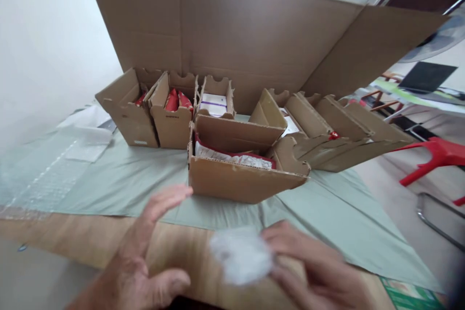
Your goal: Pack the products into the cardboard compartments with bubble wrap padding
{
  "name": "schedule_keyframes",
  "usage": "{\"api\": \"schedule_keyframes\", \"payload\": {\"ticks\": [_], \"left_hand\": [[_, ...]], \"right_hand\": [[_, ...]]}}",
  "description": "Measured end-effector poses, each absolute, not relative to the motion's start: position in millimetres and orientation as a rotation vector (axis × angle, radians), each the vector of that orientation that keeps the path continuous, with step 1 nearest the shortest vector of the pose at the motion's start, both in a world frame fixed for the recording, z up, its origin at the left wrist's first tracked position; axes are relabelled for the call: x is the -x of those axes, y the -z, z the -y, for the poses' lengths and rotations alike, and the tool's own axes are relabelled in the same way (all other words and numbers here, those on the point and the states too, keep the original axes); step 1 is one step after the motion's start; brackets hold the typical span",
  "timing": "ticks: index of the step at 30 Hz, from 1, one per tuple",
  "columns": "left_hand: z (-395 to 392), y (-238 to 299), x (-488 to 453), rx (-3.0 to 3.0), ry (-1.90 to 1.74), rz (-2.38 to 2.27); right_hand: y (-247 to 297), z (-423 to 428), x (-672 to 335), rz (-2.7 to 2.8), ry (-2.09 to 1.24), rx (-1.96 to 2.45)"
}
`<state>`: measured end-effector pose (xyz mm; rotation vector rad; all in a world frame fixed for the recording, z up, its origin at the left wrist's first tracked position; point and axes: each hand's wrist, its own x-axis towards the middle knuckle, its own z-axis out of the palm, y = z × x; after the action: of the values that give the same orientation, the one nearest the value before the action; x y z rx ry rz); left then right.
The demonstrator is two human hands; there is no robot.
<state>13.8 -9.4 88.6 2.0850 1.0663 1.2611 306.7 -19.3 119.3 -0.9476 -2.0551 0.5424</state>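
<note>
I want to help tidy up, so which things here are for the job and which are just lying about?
Probably for the job:
white item, blurred, held in the right hand
front cardboard box, just beyond the open left hand

Probably just lying about:
red chair, partly in view
dark laptop, off to the right

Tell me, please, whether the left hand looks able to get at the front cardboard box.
Probably yes: the left hand seems empty and appears close to the front cardboard box, with nothing visible standing between them.
</note>
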Motion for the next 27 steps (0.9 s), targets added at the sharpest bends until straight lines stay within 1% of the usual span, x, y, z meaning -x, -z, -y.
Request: {"api": "schedule_keyframes", "payload": {"ticks": [3, 6, 10, 15, 18, 20, 22, 24, 27], "left_hand": [[-43, -127, -20, -2.552, -1.281, -1.148], [-87, -146, -38, -2.843, -1.158, -1.080], [-108, -141, -55, -2.927, -0.989, -1.035], [-103, -134, -54, -2.892, -1.023, -0.975], [-103, -135, -54, -2.860, -1.006, -0.972], [-106, -136, -55, -2.849, -1.008, -0.985], [-109, -136, -56, -2.842, -1.017, -1.003], [-113, -135, -58, -2.841, -1.020, -1.021], [-114, -133, -59, -2.848, -1.056, -1.047]], "right_hand": [[-171, -10, -341, 1.932, -0.104, 1.194], [-206, -54, -351, 1.979, 0.256, 1.195], [-214, -114, -339, 2.326, 0.399, 1.099], [-194, -155, -308, 2.772, 0.331, 1.163], [-182, -167, -288, 2.937, 0.243, 1.172], [-177, -175, -279, 3.025, 0.112, 1.191], [-173, -181, -277, 3.112, -0.101, 1.203], [-169, -183, -281, 3.042, -0.242, 1.243], [-163, -177, -294, 2.639, -0.184, 1.394]]}}
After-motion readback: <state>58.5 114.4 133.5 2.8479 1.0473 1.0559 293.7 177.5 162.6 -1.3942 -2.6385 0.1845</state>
